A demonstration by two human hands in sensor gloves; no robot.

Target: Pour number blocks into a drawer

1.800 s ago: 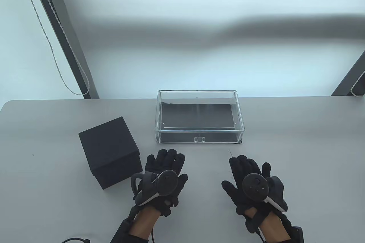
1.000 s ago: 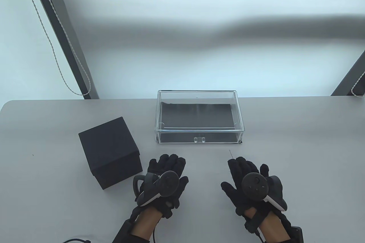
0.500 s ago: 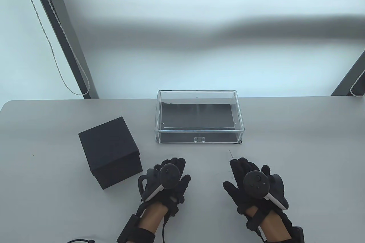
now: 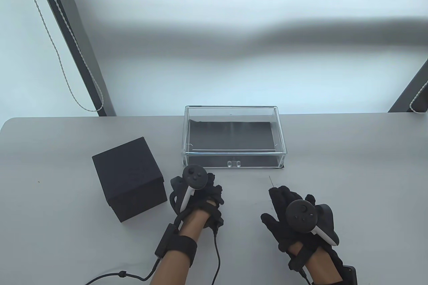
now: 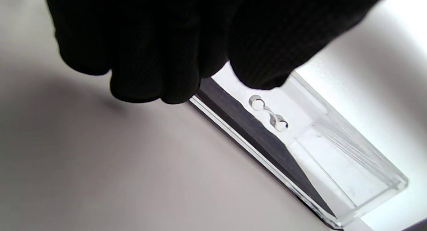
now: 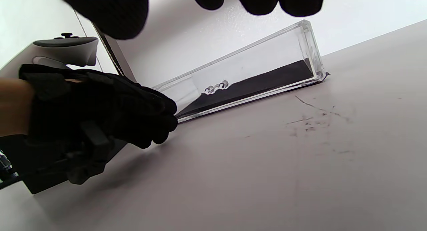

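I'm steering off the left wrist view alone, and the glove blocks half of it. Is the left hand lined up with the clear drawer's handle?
Observer: Not quite. In the table view the left hand sits near the left end of the clear drawer front, left of the handle.
Operator: Where's the container to pour from?
Observer: A closed black box stands on the table to the left of that hand, with neither hand on it.
Operator: And the other hand?
Observer: The right hand lies flat on the table with its fingers spread, holding nothing.
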